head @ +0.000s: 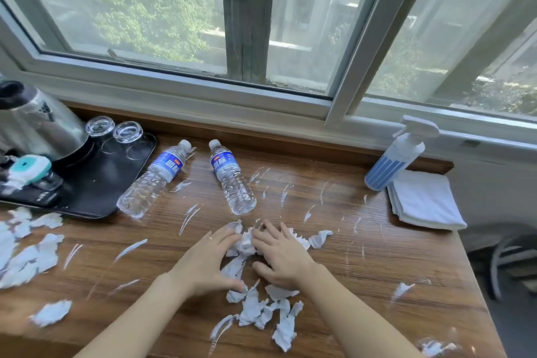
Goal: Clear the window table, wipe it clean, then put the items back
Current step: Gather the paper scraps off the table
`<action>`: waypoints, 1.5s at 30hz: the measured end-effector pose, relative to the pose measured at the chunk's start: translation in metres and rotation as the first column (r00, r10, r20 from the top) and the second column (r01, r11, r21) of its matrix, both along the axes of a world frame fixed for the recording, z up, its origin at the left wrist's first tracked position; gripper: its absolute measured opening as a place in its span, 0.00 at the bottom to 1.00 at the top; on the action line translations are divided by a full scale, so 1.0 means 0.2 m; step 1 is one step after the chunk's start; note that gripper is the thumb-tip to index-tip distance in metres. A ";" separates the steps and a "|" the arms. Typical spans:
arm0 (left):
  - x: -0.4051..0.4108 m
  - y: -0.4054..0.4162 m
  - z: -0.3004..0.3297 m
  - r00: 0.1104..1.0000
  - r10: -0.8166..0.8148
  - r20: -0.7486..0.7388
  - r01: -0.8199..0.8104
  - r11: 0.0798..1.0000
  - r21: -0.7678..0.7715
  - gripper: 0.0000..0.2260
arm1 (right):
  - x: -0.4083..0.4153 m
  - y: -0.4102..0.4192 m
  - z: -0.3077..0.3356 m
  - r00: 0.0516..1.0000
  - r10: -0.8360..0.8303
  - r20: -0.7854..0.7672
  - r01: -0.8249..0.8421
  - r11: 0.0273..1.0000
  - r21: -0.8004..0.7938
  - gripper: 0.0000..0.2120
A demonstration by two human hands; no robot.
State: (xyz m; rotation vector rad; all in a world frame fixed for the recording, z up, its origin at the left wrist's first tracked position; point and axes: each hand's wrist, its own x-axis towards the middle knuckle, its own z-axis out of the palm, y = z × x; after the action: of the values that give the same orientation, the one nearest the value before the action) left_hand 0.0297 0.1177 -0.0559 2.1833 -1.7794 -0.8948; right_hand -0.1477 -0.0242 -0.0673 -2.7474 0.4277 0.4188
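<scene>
Torn white paper scraps (255,311) litter the wooden window table (363,256), which also carries white smears. My left hand (207,259) and my right hand (283,256) lie side by side on the table's middle, fingers fairly straight, pressing a small heap of scraps (245,243) together between them. Two clear water bottles with blue labels lie on their sides beyond the hands, one on the left (154,180) and one in the centre (232,180). More scraps (26,253) are strewn along the left edge.
A black tray (116,177) at the back left holds a steel kettle (37,125), two upturned glasses (100,126) and a teal and white item (29,167). A spray bottle (398,157) and a folded white cloth (424,200) sit at the back right. A chair (505,259) stands right of the table.
</scene>
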 end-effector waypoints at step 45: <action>-0.19 0.04 -0.02 0.967 -0.192 0.169 0.195 0.981 -0.001 0.51 | -0.55 0.44 -0.16 0.969 -0.246 0.008 0.246 0.969 -0.032 0.66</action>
State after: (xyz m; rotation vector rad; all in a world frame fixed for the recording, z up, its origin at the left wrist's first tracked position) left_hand -0.0076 0.1259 -0.0591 2.1597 -2.1008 -0.7476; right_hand -0.2576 0.0635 -0.0983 -2.6789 0.7697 0.3442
